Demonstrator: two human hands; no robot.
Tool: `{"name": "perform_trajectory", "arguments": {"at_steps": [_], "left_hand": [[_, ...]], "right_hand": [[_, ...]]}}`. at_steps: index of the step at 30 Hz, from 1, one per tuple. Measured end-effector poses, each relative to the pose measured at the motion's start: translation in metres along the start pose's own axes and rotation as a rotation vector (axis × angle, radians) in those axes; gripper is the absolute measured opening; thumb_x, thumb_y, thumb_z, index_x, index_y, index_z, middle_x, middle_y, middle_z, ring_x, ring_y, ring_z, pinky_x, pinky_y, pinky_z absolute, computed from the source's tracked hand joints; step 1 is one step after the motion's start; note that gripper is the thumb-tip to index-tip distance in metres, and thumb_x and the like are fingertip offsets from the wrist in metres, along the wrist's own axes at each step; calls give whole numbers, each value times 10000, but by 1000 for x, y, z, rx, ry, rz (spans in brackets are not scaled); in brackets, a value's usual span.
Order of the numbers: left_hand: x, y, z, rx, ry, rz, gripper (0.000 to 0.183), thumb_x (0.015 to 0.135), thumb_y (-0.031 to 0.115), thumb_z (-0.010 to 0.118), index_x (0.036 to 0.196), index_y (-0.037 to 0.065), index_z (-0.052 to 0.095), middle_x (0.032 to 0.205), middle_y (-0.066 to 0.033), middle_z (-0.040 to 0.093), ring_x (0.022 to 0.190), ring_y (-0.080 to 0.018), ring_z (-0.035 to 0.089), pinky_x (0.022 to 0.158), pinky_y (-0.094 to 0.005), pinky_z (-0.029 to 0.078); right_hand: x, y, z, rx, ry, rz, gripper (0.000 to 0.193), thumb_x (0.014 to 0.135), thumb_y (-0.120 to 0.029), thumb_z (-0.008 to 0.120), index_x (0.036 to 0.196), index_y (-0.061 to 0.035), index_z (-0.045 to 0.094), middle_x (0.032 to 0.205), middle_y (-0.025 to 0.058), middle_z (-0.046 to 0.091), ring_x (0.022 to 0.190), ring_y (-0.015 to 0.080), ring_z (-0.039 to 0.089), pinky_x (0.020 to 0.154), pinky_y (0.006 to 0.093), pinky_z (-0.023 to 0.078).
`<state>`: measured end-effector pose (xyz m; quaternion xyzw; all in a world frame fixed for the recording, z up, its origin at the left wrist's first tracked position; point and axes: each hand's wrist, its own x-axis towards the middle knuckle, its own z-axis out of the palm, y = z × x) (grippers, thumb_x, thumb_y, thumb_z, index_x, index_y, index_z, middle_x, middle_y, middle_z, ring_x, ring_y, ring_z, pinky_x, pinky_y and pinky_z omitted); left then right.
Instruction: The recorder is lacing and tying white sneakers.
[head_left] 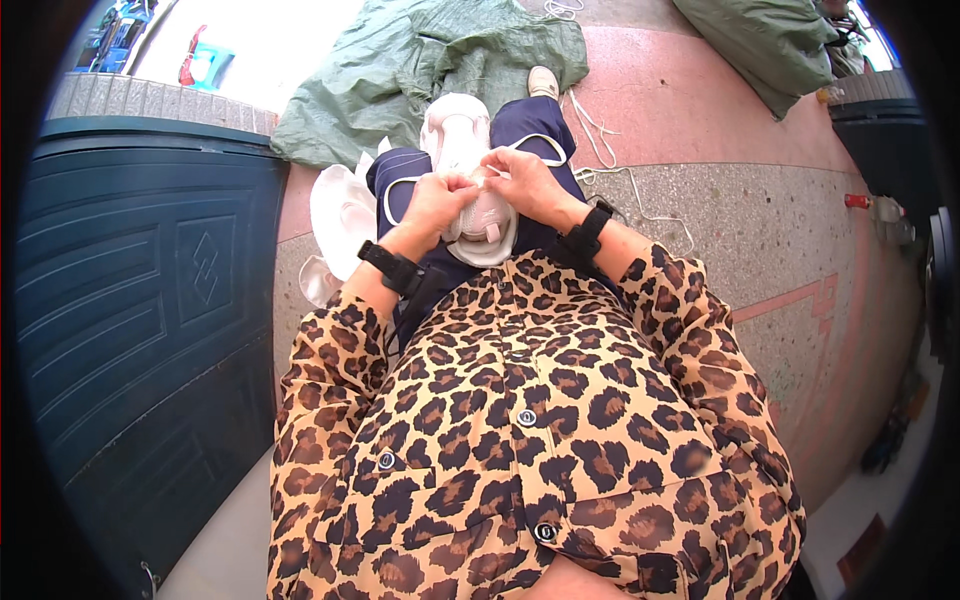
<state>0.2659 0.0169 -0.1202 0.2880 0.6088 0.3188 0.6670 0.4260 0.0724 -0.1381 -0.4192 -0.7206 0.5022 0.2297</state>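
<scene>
A white and pale pink sneaker [457,128] rests on my lap between my thighs, its pink pull tab at the end close to my body. Over the middle of it my two hands almost meet. My left hand [440,205] pinches with thumb and forefinger, and my right hand [530,188] pinches just beside it. Both seem to grip the sneaker's white shoelace, though the bit between the fingertips is small and blurred. One lace loop [549,140] lies over my right thigh, another [390,207] over my left. Both wrists wear black bands.
Left of my legs lie more white shoes [340,220]. Loose white laces [645,205] trail across the floor at right. A green tarp [350,85] spreads beyond my legs, with a large green sack [765,50] at far right. A dark blue panelled door [150,270] stands left.
</scene>
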Motion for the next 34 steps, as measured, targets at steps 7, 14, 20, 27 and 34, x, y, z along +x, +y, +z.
{"name": "perform_trajectory", "arguments": {"at_steps": [7,14,20,27,34], "left_hand": [[-15,4,15,1045,430,594,185,740,166,610,885,52,611,781,-206,599,751,-337,586,687,-384,466],[-2,16,20,1200,275,545,156,752,171,607,853,52,617,752,-182,597,775,-333,562,669,-395,448],[-30,-9,7,1096,338,985,79,710,100,589,783,76,609,637,-77,567,679,-263,539,627,-379,428],[-38,-13,12,1039,383,1089,250,638,-36,578,863,64,621,606,-61,532,647,-249,513,601,-349,430],[-35,-14,14,1059,381,1108,256,641,-32,578,875,65,617,643,-72,552,674,-252,522,618,-349,440]], "right_hand": [[3,-5,-17,48,-1,75,243,754,-101,597,957,30,572,873,142,616,825,217,595,740,298,459],[4,-24,-38,307,-118,287,170,867,-185,529,951,-42,565,774,-18,539,603,13,433,455,161,326],[2,-5,-17,150,-17,144,224,881,-178,459,918,11,573,646,30,528,595,119,491,582,268,414],[-11,0,-4,-219,-13,-55,150,774,-117,565,859,-15,636,781,178,596,741,308,591,679,356,465],[-7,-7,4,-273,-7,-134,155,773,-129,535,814,-13,630,792,206,580,769,359,573,702,420,451]]}}
